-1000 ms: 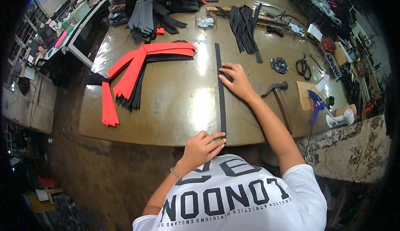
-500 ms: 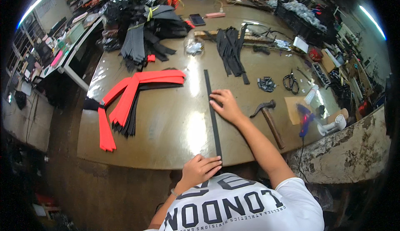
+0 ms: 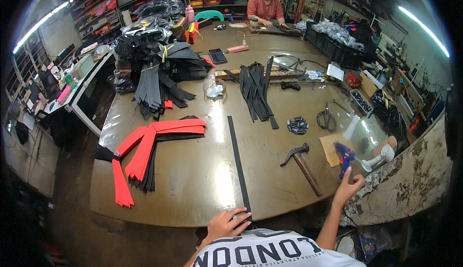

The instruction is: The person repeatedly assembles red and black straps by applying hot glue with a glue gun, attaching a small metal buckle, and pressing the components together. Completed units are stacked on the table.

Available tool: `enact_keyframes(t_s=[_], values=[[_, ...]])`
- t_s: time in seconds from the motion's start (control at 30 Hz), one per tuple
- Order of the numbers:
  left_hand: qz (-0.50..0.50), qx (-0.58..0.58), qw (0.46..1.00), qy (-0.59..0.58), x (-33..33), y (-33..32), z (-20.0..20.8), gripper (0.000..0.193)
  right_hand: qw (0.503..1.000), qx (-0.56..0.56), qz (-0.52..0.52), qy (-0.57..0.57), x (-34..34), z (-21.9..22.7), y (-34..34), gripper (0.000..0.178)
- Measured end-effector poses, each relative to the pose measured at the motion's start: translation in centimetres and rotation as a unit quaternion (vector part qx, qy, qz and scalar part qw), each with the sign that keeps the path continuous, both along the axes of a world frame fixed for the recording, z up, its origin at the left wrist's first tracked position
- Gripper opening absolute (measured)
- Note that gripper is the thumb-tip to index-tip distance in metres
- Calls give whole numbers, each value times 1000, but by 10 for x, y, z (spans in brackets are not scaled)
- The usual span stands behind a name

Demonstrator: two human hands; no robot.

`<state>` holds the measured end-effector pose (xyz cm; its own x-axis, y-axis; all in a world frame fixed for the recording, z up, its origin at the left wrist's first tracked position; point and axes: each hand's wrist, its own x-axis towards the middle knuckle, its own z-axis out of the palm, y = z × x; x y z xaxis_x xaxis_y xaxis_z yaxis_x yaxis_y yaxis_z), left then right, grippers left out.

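Black strip (image 3: 238, 161), long and narrow, lying flat on a shiny brown surface (image 3: 188, 190); its near end is under the fingers of the left hand (image 3: 226, 225), and the rest runs straight out ahead of that hand, leaning slightly left. The person's two hands are well apart. The left hand rests over the strip's end at the near edge; whether it pinches the strip cannot be told. The right hand (image 3: 348, 189) is off to the right, its fingertips at the handle of a blue glue gun (image 3: 346, 158); whether they are closed around it is unclear.

Between the hands and a little beyond them is a hammer (image 3: 307, 173) with a wooden handle. Just beyond the right hand are a light brown sheet (image 3: 330, 151) by the gun and a white spool (image 3: 386, 153) to its right. Ahead and left of the left hand, bright red strips (image 3: 142, 153) lie fanned over black ones.

Farther out, ahead of the right hand, are a pile of small black pieces (image 3: 298, 126) and black-handled scissors (image 3: 326, 118). Beyond the strip's far end lies a bundle of black strips (image 3: 255, 93); farthest, across the surface, sits a co-worker in a red striped shirt (image 3: 263, 10).
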<state>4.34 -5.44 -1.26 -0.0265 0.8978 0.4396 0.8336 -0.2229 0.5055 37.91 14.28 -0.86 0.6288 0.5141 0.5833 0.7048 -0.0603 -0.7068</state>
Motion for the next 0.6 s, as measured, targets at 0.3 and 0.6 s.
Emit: enact_keyframes(t_s=[0.3,0.6], values=[[-1,-1,1000,31,-1,0,-3,24,949,-183,251,54,69,-21,61,60],[-5,-40,999,-6,-1,0,3,23,958,-213,183,-66,81,3,79,52]])
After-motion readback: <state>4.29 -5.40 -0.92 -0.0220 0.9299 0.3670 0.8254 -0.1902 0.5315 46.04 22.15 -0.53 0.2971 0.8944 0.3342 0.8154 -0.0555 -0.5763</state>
